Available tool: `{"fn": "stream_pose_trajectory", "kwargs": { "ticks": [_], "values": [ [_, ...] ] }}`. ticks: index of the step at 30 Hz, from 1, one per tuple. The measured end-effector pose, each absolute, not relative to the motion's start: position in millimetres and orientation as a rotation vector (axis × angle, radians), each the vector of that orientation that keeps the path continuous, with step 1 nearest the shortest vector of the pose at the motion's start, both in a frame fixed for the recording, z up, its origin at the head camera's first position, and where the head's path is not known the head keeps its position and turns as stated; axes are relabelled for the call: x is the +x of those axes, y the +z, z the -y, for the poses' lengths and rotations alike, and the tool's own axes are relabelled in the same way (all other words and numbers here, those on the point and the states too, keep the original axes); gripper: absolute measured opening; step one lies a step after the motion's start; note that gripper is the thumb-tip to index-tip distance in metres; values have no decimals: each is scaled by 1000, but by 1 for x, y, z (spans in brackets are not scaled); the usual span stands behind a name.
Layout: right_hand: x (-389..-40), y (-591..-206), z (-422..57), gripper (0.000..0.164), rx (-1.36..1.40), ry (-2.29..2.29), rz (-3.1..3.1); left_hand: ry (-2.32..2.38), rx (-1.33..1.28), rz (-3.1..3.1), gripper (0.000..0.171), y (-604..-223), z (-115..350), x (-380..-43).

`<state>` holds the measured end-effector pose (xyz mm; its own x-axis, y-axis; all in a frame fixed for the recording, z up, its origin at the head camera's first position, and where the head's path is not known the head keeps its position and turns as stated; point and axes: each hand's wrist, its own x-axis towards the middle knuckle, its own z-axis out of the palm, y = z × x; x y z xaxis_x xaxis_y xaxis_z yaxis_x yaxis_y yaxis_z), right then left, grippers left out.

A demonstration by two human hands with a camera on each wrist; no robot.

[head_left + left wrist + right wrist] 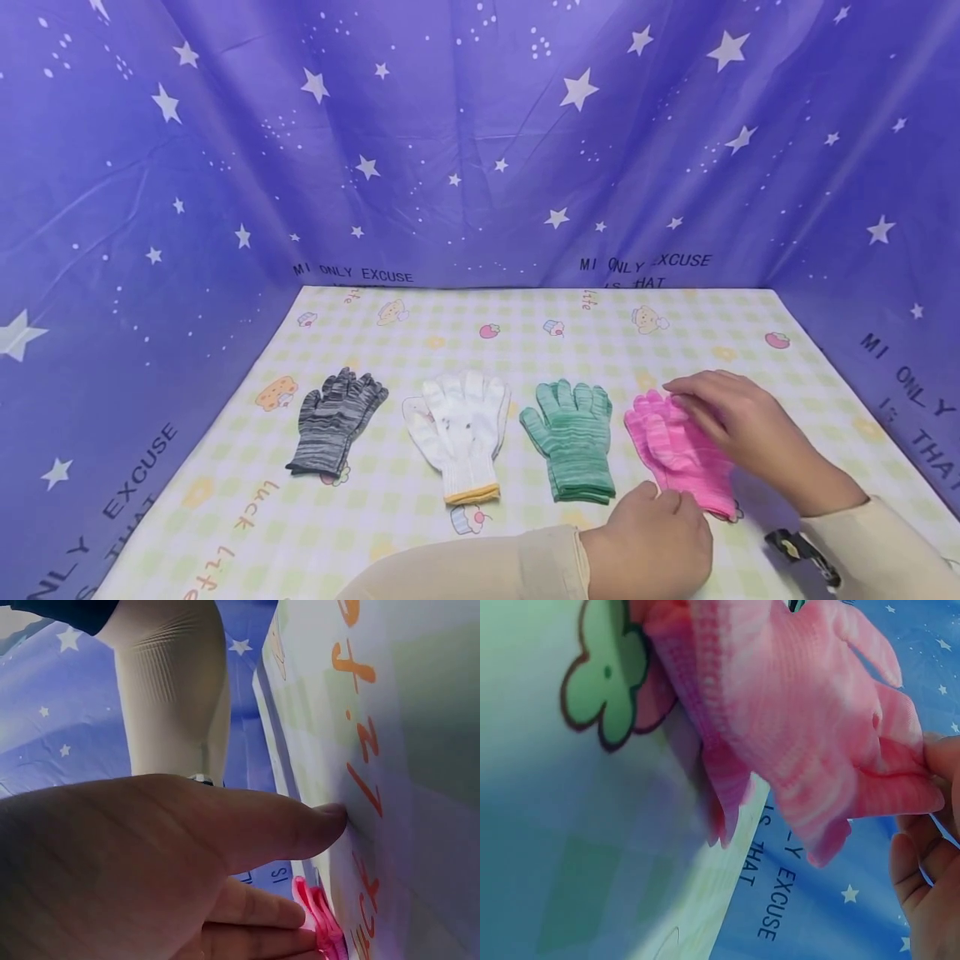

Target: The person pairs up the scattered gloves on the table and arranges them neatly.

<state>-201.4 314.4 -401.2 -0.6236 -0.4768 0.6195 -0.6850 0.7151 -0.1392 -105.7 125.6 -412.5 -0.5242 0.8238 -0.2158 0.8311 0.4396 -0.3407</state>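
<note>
A pink knitted glove (675,442) lies at the right end of a row of gloves. My right hand (742,417) pinches it near the fingertips; in the right wrist view the glove (802,712) is partly lifted off the table. My left hand (652,542) is low at the cuff end of the pink glove. In the left wrist view its thumb (277,825) is stretched out against the tablecloth, and its other fingers reach to the pink cuff (321,915). To the left lie a green glove (570,442), a white glove (465,433) and a grey-black glove (333,425).
The gloves lie on a table with a checked, cartoon-printed cloth (420,342). Purple star-patterned curtains (465,125) stand behind and at both sides. A black strap (798,554) is by the right sleeve.
</note>
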Motion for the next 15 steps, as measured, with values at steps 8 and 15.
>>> {"fn": "stream_pose_trajectory", "kwargs": {
  "ticks": [8, 15],
  "values": [
    [-214, -411, -310, 36, 849, 483, 2441, -620, 1592, -2663, 26, -415, -123, -106],
    [-222, -418, -307, 30, 807, 464, 2554, -610, 1602, -2673, 28, -416, -120, -106]
  ]
}}
